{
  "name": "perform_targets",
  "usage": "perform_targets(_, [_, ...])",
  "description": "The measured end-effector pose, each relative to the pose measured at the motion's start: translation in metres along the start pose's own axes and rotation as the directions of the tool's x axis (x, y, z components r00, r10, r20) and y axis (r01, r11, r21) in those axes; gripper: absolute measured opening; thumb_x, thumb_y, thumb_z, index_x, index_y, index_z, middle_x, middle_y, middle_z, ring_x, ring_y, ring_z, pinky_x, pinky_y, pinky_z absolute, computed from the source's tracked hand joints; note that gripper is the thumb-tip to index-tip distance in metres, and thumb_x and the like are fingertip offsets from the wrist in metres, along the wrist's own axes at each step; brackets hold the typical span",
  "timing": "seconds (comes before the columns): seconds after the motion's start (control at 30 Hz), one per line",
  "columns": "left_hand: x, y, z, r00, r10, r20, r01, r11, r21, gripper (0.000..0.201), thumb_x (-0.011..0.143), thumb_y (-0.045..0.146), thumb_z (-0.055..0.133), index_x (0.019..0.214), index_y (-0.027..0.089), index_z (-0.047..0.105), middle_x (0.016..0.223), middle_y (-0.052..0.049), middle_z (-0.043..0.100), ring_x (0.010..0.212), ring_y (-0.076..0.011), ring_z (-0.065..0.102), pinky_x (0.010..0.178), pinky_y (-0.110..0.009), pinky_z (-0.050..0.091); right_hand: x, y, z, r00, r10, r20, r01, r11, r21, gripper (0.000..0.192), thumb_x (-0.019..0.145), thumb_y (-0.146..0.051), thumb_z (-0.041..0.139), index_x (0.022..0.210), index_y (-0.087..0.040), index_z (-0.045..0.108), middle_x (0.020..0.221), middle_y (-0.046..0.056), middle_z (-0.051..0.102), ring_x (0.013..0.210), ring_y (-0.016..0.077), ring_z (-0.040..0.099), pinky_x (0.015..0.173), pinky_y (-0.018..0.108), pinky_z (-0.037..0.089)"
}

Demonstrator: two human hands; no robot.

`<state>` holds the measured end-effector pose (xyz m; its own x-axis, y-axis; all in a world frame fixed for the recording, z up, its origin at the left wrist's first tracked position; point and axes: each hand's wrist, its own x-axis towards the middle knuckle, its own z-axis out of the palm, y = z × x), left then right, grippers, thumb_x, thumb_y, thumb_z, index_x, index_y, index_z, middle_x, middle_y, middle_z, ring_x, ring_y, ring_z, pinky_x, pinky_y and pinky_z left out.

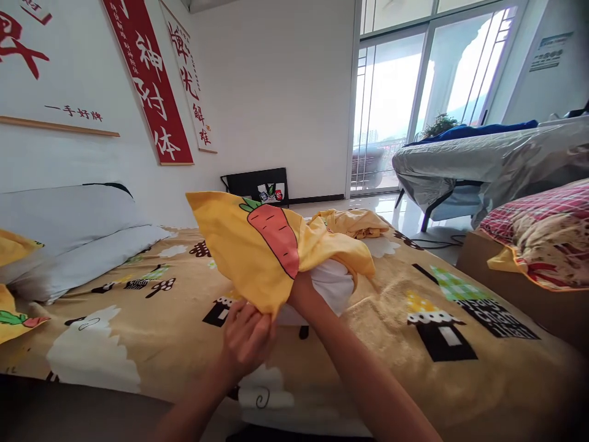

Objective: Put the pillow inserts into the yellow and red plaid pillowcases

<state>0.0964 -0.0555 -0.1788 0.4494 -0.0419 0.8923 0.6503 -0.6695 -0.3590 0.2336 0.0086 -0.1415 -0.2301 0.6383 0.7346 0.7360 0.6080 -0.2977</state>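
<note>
A yellow pillowcase (pixel 230 245) with a large carrot print is raised above the bed, its far left corner spread out. Its near edge is gripped by my left hand (pixel 251 334), fingers curled into a fist around the fabric. My right hand (pixel 299 291) reaches in under the carrot side, so the cloth covers its fingers and I cannot see whether they grip. Behind my right wrist, a white pillow (pixel 334 279) lies on the bed, partly covered by yellow fabric.
More yellow cloth (pixel 352 222) lies crumpled at the bed's far edge. White pillows (pixel 87 261) and yellow carrot-print fabric (pixel 18 316) are at left. A patterned bedspread (pixel 175 344) covers the bed. On the right stand a brown box (pixel 497 270) with a red plaid bundle (pixel 552 239) and a plastic-covered table (pixel 460 156).
</note>
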Motion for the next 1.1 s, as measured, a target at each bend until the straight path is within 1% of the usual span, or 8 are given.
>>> perform_targets(0.17, [0.019, -0.03, 0.01, 0.995, -0.08, -0.057, 0.091, 0.969, 0.23, 0.012, 0.084, 0.016, 0.061, 0.079, 0.019, 0.051, 0.078, -0.007, 0.06, 0.078, -0.0209, 0.052, 0.076, -0.038, 0.039, -0.028, -0.006, -0.012, 0.982, -0.004, 0.187, 0.009, 1.0, -0.029, 0.033, 0.086, -0.03, 0.057, 0.117, -0.024, 0.065, 0.123, 0.009, 0.065, 0.121, 0.0295, 0.054, 0.102, 0.041, 0.042])
perform_targets(0.37, [0.019, -0.034, 0.02, 0.996, -0.086, 0.0, 0.085, 0.988, 0.131, 0.015, 0.087, 0.02, 0.057, 0.072, 0.019, 0.054, 0.081, -0.009, 0.061, 0.082, -0.0218, 0.052, 0.077, -0.037, 0.039, -0.098, 0.017, -0.028, 0.998, 0.024, 0.059, -0.031, 0.994, 0.105, 0.049, 0.095, -0.048, 0.043, 0.129, -0.015, 0.055, 0.119, 0.014, 0.068, 0.111, 0.0271, 0.063, 0.093, 0.038, 0.05])
perform_targets(0.57, [0.018, -0.028, 0.01, 0.966, -0.215, 0.142, 0.179, 0.955, 0.235, 0.016, 0.082, 0.014, 0.055, 0.066, 0.019, 0.054, 0.072, -0.005, 0.057, 0.074, -0.0217, 0.05, 0.078, -0.039, 0.037, -0.155, 0.034, -0.036, 0.928, 0.356, 0.11, -0.295, 0.883, -0.364, 0.047, 0.09, -0.056, 0.049, 0.109, -0.015, 0.065, 0.084, 0.015, 0.074, 0.076, 0.0312, 0.071, 0.065, 0.038, 0.053])
perform_targets(0.67, [0.026, -0.005, 0.001, 0.928, -0.292, 0.233, 0.198, 0.913, 0.356, 0.01, 0.082, 0.01, 0.054, 0.08, 0.017, 0.061, 0.086, -0.009, 0.062, 0.085, -0.0244, 0.054, 0.084, -0.042, 0.035, -0.154, 0.038, -0.02, 0.901, 0.419, 0.115, -0.347, 0.854, -0.387, 0.037, 0.09, -0.046, 0.05, 0.101, -0.014, 0.066, 0.083, 0.015, 0.073, 0.072, 0.0303, 0.07, 0.061, 0.036, 0.05])
perform_targets(0.8, [0.046, 0.028, -0.005, 0.946, -0.005, 0.324, -0.086, 0.96, 0.266, 0.031, 0.091, 0.015, 0.049, 0.119, 0.022, 0.059, 0.129, -0.009, 0.058, 0.12, -0.0246, 0.047, 0.095, -0.041, 0.033, -0.138, 0.033, 0.015, 0.981, 0.123, -0.152, -0.151, 0.971, -0.185, 0.022, 0.082, -0.023, 0.044, 0.087, -0.015, 0.063, 0.071, 0.012, 0.071, 0.062, 0.0262, 0.067, 0.054, 0.032, 0.047])
perform_targets(0.93, [0.063, 0.019, 0.003, 0.853, 0.115, 0.51, -0.281, 0.923, 0.262, 0.023, 0.093, 0.015, 0.046, 0.105, 0.019, 0.064, 0.119, -0.008, 0.064, 0.112, -0.0235, 0.054, 0.09, -0.041, 0.039, -0.141, 0.021, 0.029, 0.928, -0.063, -0.368, 0.012, 0.99, -0.139, 0.019, 0.08, -0.017, 0.039, 0.08, -0.02, 0.058, 0.061, 0.006, 0.066, 0.056, 0.0225, 0.064, 0.053, 0.03, 0.047])
perform_targets(1.0, [0.065, 0.002, 0.01, 0.829, 0.016, 0.558, -0.211, 0.934, 0.287, 0.017, 0.09, 0.014, 0.049, 0.095, 0.017, 0.064, 0.095, -0.008, 0.067, 0.091, -0.0247, 0.06, 0.079, -0.041, 0.043, -0.146, 0.013, 0.028, 0.901, -0.002, -0.433, -0.045, 0.994, -0.099, 0.018, 0.08, -0.014, 0.04, 0.082, -0.02, 0.058, 0.06, 0.004, 0.065, 0.055, 0.0207, 0.063, 0.054, 0.03, 0.048])
perform_targets(1.1, [0.06, -0.015, 0.016, 0.787, -0.185, 0.589, 0.007, 0.957, 0.291, 0.011, 0.083, 0.014, 0.057, 0.09, 0.018, 0.064, 0.085, -0.006, 0.066, 0.08, -0.025, 0.061, 0.066, -0.038, 0.044, -0.145, -0.002, 0.032, 0.784, 0.332, -0.525, -0.263, 0.943, 0.204, 0.021, 0.079, -0.014, 0.048, 0.097, -0.02, 0.058, 0.072, 0.002, 0.069, 0.06, 0.0174, 0.064, 0.056, 0.027, 0.05])
